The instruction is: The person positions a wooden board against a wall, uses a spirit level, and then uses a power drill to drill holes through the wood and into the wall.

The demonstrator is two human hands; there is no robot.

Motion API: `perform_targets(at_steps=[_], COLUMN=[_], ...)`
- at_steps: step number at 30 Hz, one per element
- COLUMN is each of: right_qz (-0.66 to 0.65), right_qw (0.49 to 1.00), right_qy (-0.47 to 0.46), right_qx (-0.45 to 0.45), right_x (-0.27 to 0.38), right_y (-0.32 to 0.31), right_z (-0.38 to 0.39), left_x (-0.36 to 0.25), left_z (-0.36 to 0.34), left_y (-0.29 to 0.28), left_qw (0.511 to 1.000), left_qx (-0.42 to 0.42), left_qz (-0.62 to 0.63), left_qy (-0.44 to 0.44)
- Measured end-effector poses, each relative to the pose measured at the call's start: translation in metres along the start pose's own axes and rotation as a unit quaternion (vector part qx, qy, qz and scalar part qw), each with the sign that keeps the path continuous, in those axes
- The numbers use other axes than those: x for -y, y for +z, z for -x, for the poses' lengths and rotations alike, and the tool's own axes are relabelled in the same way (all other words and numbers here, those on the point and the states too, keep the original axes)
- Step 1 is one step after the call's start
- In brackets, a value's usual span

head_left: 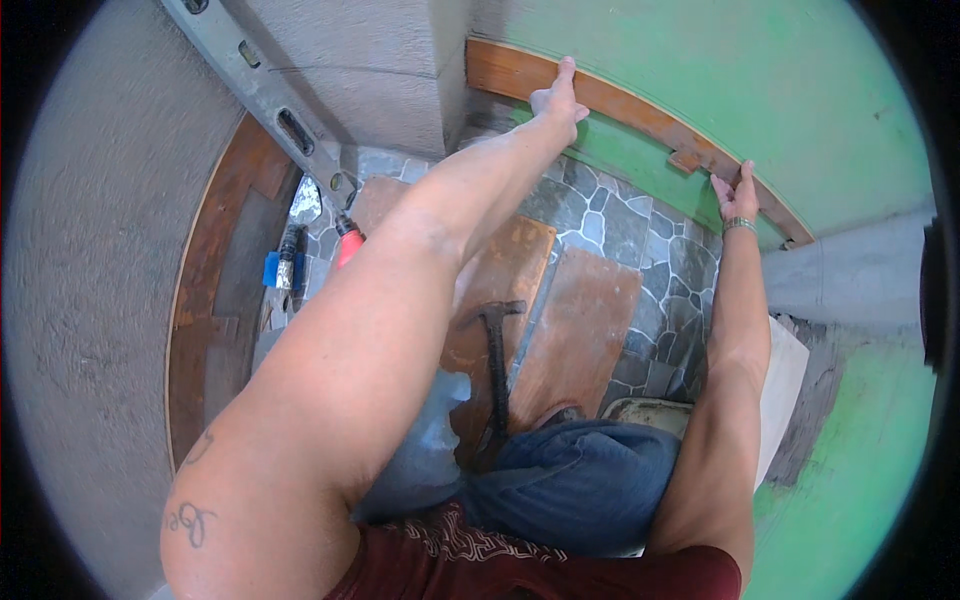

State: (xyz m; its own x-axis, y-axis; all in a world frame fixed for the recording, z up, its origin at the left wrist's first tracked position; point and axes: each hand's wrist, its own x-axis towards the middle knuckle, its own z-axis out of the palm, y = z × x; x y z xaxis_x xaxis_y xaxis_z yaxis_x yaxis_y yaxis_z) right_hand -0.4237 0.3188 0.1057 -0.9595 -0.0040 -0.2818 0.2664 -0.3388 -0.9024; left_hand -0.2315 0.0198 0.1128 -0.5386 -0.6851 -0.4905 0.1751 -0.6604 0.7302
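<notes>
A long brown wooden board [630, 108] lies lengthwise against the green wall ahead, across a painted strip. My left hand [560, 103] presses on its left half, one finger stretched up over the face and the others near the lower edge. Toward the board's right end, my right hand [738, 197] holds it from below, its fingers parted around the lower edge. Between the hands, a small wood block [684, 160] sits at the board's underside. Both arms reach forward, the left one crossing over much of the floor.
A long metal spirit level [255, 85] leans at the left, beside another wooden board [195, 280] along the grey wall. A claw hammer [497, 350] rests on brown panels [580, 320] on the stone-pattern floor [620, 215]. A red-handled tool [349, 241] and a brush [288, 262] lie left.
</notes>
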Motion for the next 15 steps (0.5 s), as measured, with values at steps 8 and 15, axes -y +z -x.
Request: perform_targets(at_steps=[8, 15], right_qz=[-0.009, -0.024], right_qw=[0.999, 1.000], right_qy=[0.024, 0.002], right_qx=[0.041, 0.013], right_x=[-0.003, -0.010], right_y=[0.001, 0.005], right_z=[-0.014, 0.001], left_x=[-0.008, -0.002], left_z=[-0.016, -0.024], left_y=[-0.007, -0.009], left_qw=[0.997, 0.995], left_qx=[0.059, 0.079], left_qz=[-0.049, -0.053], left_qy=[0.021, 0.001])
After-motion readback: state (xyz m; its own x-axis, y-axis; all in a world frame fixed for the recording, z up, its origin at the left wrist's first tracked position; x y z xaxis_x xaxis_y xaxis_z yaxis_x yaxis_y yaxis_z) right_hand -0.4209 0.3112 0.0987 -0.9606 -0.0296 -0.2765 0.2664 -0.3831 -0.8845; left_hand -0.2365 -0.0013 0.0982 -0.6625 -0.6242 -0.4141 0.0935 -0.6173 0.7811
